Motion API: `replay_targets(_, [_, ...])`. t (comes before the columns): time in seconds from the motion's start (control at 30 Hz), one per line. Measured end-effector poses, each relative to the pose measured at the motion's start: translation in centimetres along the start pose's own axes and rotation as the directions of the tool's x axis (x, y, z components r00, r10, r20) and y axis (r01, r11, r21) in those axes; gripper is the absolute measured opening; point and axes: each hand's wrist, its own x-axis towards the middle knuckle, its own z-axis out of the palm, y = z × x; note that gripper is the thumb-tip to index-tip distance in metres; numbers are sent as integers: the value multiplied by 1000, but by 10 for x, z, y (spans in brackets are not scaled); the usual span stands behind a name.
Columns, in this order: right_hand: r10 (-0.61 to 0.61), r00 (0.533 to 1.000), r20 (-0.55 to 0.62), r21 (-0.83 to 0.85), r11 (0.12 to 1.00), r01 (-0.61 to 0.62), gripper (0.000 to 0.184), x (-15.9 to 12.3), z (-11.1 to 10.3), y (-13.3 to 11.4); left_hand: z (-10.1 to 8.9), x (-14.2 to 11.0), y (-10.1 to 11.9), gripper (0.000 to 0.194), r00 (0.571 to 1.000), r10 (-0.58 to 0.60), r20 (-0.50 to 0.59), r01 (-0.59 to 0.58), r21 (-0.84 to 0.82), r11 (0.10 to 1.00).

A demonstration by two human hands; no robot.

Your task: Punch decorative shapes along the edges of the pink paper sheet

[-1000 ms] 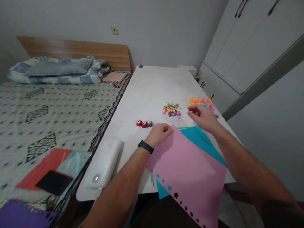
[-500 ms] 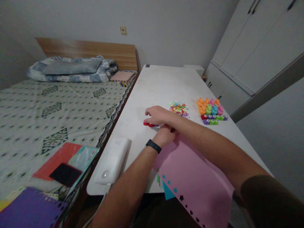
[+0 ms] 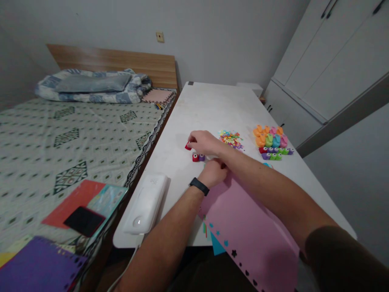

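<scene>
My right hand (image 3: 202, 142) reaches across over my left forearm, its fingers closed on a small red paper punch (image 3: 187, 146) just above or on the table. Beside it stand another red punch (image 3: 195, 157) and a purple punch (image 3: 201, 157), both with a round eye-like spot. My left hand (image 3: 214, 172), with a black band on the wrist, is closed at the top of a pink sheet (image 3: 252, 227); its fingertips are partly hidden under my right forearm. Shapes are punched along the sheet's lower left edge, and the sheet hangs over the table's front edge.
Colourful paper confetti (image 3: 231, 140) lies past my right forearm. Rows of coloured punches (image 3: 270, 140) stand at the right. A white power bank (image 3: 147, 202) with a cable lies at the left front. On the bed are a phone (image 3: 84, 221) and a purple sheet (image 3: 39, 265).
My right hand has lifted slightly away from the row of punches, taking one red punch with it. The other red punch and the purple one now show. My left hand stays at the pink sheet.
</scene>
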Motion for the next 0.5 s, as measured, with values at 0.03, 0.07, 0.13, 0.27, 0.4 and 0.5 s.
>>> replay_targets(0.03, [6, 999, -38, 50, 999, -4, 14, -5, -9, 4, 0, -1, 0, 16, 1000, 14, 21, -14, 12, 1000])
replay_targets(0.07, [15, 997, -76, 96, 995, -8, 14, -11, -17, 9, -1, -2, 1, 17, 999, 26, 40, -27, 26, 999])
replay_targets(0.13, [60, 988, -142, 190, 981, -32, 12, -27, -33, 21, -2, -3, 3, 24, 998, 42, 53, -45, 53, 998])
replay_targets(0.27, [213, 954, -210, 450, 888, -99, 11, -75, -53, 49, -4, -2, 5, 34, 999, 29, 32, -30, 49, 998])
replay_targets(0.4, [305, 936, -173, 651, 749, -124, 24, -127, -60, 71, -5, -2, 6, 34, 999, 24, 28, -25, 33, 999])
replay_targets(0.5, [351, 934, -72, 740, 647, -186, 40, -155, -58, 86, -6, -2, 6, 36, 999, 33, 21, -33, 10, 999])
